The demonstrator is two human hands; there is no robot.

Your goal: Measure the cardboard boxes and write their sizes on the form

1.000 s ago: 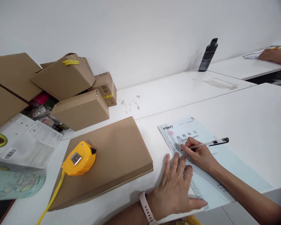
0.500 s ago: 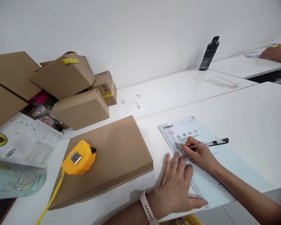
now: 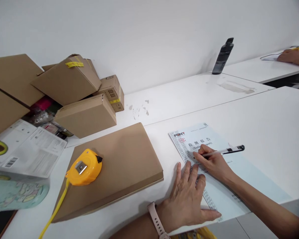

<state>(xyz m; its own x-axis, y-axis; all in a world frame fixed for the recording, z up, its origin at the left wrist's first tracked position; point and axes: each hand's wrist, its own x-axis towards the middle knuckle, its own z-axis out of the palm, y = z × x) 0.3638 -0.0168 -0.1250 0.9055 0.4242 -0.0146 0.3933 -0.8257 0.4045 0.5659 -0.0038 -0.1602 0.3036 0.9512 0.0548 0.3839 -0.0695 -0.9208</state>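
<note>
My right hand (image 3: 211,162) grips a white pen with a black cap end (image 3: 224,151), its tip resting on a pale blue printed sheet (image 3: 241,172) near the sheet's left edge. My left hand (image 3: 186,199) lies flat with fingers spread, pressing the sheet's lower left part against the white table (image 3: 269,126); a pink watch strap circles that wrist. To the left lies a flat cardboard box (image 3: 124,166) with a yellow tape measure (image 3: 84,167) on top, its yellow tape trailing off toward the front edge.
Several cardboard boxes (image 3: 69,79) pile up at the back left, with printed packaging (image 3: 27,152) in front of them. A dark bottle (image 3: 223,56) stands by the wall. Another person's hand (image 3: 290,56) rests on a far table at the right.
The pen tip has shifted slightly to the right along the sheet. My left hand stays where it was.
</note>
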